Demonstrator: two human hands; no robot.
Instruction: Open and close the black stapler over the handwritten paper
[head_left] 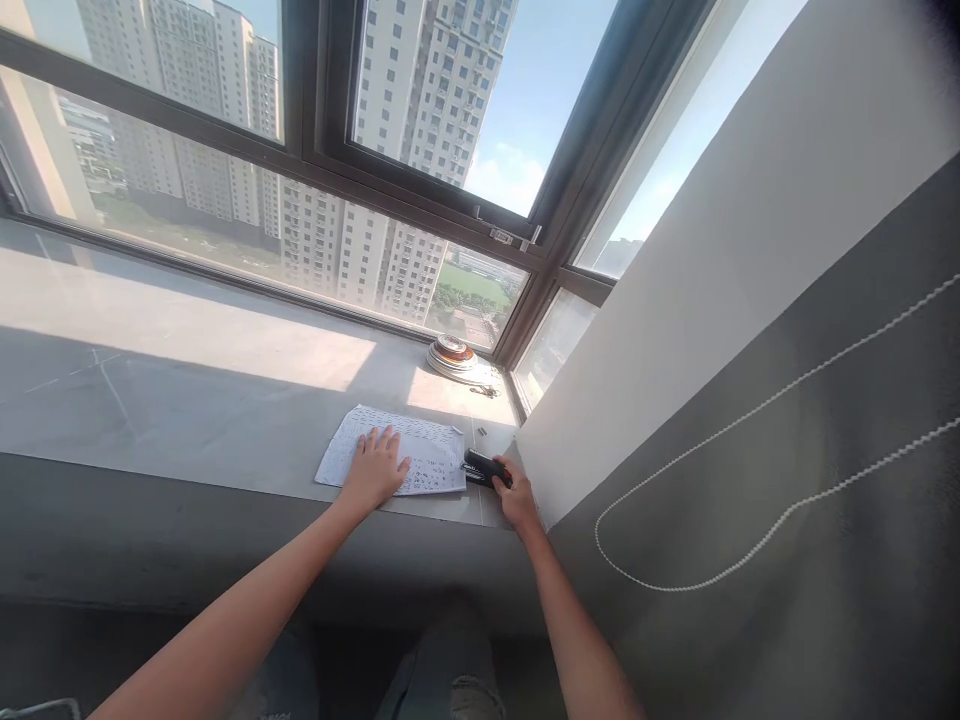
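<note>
Sheets of paper with rows of handwriting lie on the window sill. My left hand rests flat on them with its fingers spread. At the right edge of the paper, my right hand grips a black stapler from its right end. The stapler's jaw end meets the paper's edge; whether the sheets sit between its jaws I cannot tell. Two small grey pieces, too small to name, lie on the sill just beyond the stapler.
A round stack with white and brown rings stands in the sill's far corner, with a small dark tangle beside it. A white wall rises close on the right. A beaded cord hangs there in a loop. Framed windows border the sill.
</note>
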